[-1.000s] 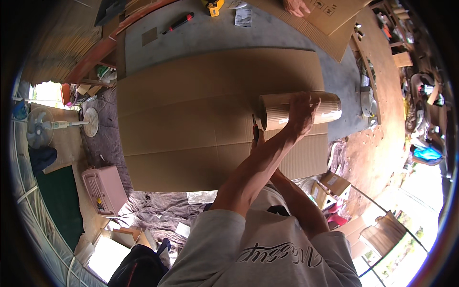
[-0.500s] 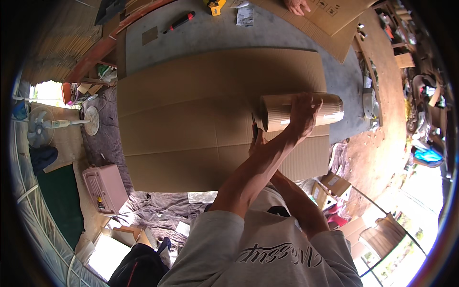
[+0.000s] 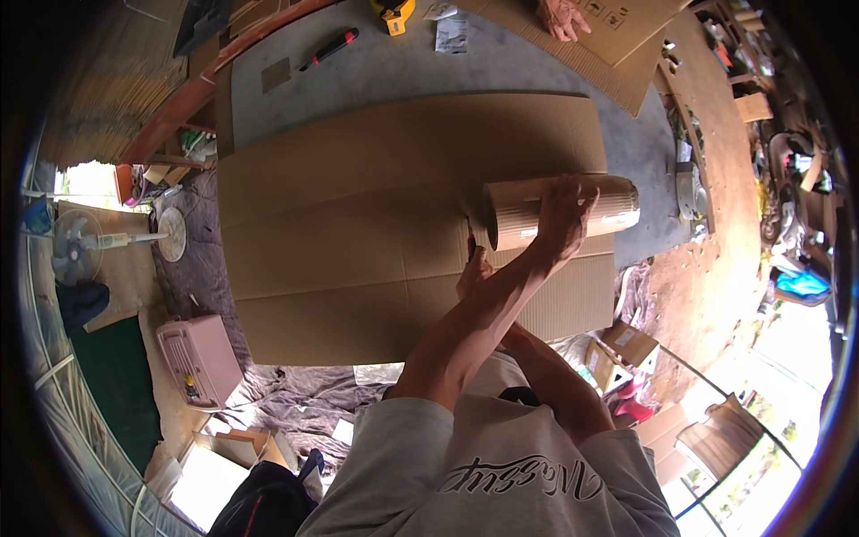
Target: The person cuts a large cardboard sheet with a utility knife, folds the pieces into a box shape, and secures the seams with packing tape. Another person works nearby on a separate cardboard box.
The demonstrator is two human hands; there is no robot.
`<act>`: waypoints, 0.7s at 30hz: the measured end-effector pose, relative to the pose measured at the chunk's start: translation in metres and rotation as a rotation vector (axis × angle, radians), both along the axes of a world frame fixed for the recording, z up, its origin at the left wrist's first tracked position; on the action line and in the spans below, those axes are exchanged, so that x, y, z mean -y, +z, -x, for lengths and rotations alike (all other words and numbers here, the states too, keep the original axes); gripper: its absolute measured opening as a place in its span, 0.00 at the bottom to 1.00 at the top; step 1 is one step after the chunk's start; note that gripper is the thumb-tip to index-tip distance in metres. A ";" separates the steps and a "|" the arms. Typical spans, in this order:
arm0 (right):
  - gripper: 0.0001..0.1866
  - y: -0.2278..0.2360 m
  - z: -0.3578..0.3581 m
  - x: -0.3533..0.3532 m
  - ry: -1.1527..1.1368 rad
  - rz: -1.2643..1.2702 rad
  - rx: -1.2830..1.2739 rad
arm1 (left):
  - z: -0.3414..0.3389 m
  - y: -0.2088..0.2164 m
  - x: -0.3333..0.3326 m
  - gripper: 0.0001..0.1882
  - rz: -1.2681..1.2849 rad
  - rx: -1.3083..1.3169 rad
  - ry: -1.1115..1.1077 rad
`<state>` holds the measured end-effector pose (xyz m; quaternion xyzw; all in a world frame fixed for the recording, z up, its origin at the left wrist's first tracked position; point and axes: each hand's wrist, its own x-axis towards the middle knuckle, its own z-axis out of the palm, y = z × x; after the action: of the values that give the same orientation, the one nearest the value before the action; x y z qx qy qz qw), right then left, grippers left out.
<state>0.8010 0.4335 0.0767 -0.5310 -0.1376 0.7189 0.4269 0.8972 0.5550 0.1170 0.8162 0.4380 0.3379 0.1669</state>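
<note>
A large flat sheet of brown cardboard (image 3: 340,242) lies on the table. On its right part rests a cardboard tube (image 3: 516,224) on its side, with strips of tape on it. My left hand (image 3: 565,210) reaches across to the right and grips the tube from above, fingers bent over it. Beneath that arm my right arm crosses to the left. My right hand (image 3: 472,273) holds a slim utility knife (image 3: 471,242), dark with a reddish part, its tip pointing away from me just left of the tube's end. The left forearm partly hides this hand.
On the grey tabletop (image 3: 394,72) beyond lie a red-and-black cutter (image 3: 331,47), a yellow tape measure (image 3: 394,15) and a printed label (image 3: 452,35). Another person's hand (image 3: 564,18) rests on more cardboard (image 3: 617,63). A fan (image 3: 85,242) and pink case (image 3: 199,362) stand left.
My right hand and the knife have shifted slightly left and toward me. My left hand keeps its grip on the tube. The whole view has tilted a little.
</note>
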 end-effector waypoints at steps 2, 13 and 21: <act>0.20 0.000 -0.004 -0.009 0.183 -0.107 0.316 | 0.002 0.005 0.003 0.32 0.027 -0.013 -0.031; 0.16 0.066 -0.052 0.044 0.710 -0.463 1.050 | 0.000 -0.002 -0.004 0.37 -0.016 -0.121 -0.094; 0.16 -0.030 -0.268 0.122 -0.020 -0.027 1.072 | 0.035 0.014 0.004 0.43 -0.022 -0.150 -0.131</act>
<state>1.0694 0.3115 0.0469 -0.8194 -0.3405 0.3410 0.3105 0.8621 0.5509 0.1312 0.8680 0.3911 0.2688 0.1464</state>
